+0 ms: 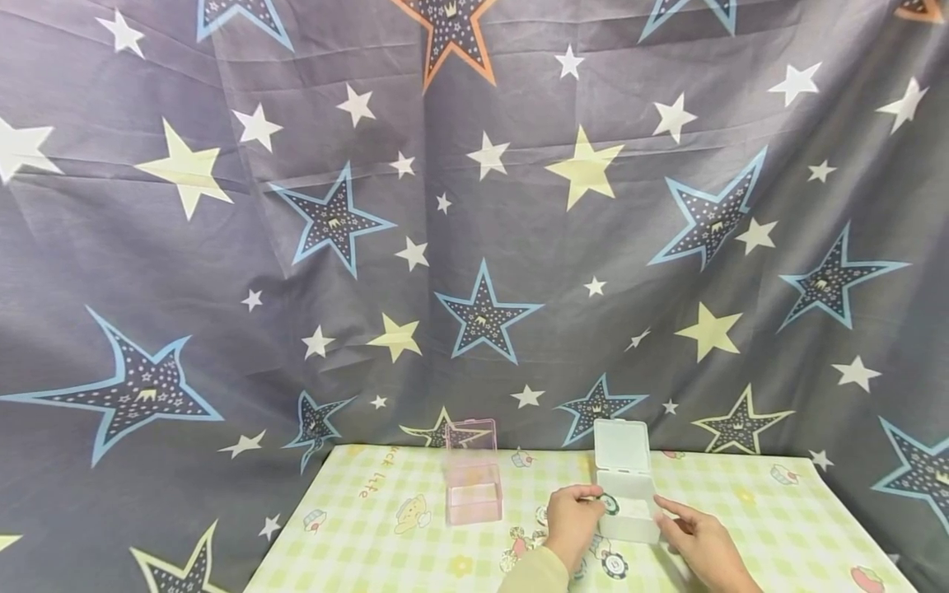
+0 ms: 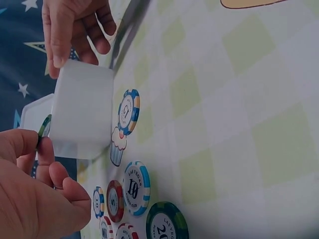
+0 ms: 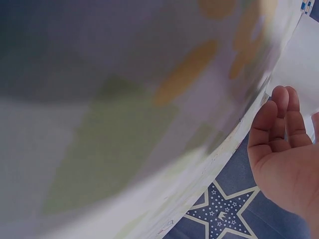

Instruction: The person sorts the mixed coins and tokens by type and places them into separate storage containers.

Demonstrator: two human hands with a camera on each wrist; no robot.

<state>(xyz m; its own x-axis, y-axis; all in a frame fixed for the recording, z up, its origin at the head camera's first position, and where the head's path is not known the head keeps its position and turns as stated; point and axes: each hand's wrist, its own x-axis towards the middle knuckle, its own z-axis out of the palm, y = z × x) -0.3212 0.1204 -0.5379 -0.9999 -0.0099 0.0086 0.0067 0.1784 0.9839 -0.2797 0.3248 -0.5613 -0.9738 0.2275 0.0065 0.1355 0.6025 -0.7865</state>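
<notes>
A white lidded box (image 1: 628, 527) stands on the table with its lid (image 1: 621, 445) raised. My left hand (image 1: 574, 520) pinches a dark green-edged poker chip (image 1: 610, 504) between thumb and finger at the box's left rim; in the left wrist view this chip (image 2: 45, 125) shows edge-on. At the box's right side, my right hand (image 1: 697, 539) holds the wall by thumb and forefinger, its other fingers (image 3: 294, 119) loosely bent. Before the box lie a blue chip (image 2: 128, 112), a light-blue chip (image 2: 135, 188), a red chip (image 2: 115, 200) and a green chip (image 2: 167, 221).
Left of the hands stands a clear pink box (image 1: 474, 512), its lid (image 1: 471, 441) also raised. A green-checked cloth (image 1: 356, 527) covers the table. Behind the table's far edge hangs a grey star-printed curtain (image 1: 511, 231).
</notes>
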